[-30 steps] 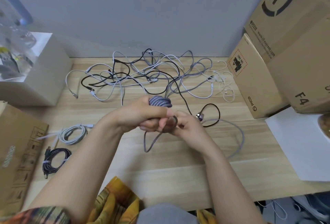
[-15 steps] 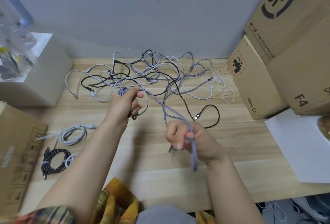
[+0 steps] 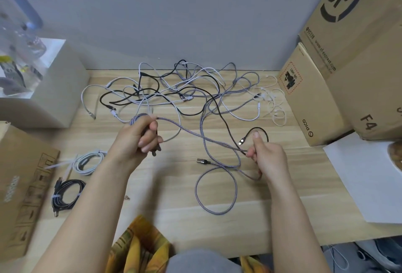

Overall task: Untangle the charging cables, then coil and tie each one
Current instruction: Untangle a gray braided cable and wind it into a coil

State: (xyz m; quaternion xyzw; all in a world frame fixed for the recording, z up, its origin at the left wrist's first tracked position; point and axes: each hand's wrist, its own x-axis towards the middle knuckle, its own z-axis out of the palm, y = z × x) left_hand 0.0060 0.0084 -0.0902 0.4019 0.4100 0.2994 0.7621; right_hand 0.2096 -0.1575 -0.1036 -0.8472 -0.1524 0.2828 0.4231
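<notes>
purple-grey braided cable (image 3: 195, 134) runs taut between both hands across the middle of the frame. left hand (image 3: 137, 136), centre left, has its fingers curled round a small wound bundle of that cable, with a dark plug end showing just below the fist. right hand (image 3: 266, 156), centre right, pinches the same cable between thumb and curled fingers, thumb raised. below the right hand the cable drops into a loose loop (image 3: 216, 193) lying flat on the light wooden bench (image 3: 169, 218), and its metal usb plug (image 3: 201, 161) rests on the bench between the two hands. tangled pile of white, grey and black cables (image 3: 180, 92) lies along the far edge of the bench, upper centre, against the grey wall. a black cable end (image 3: 253, 134) curls out of the pile to just beside the right thumb. at lower left, a coiled white cable (image 3: 88, 160) and a coiled, tied black cable (image 3: 66, 193) lie near each other beside a cardboard box (image 3: 19, 177). stacked cardboard boxes (image 3: 339, 66) occupy the upper right. white sheet (image 3: 365, 181) lies at the right edge.
</notes>
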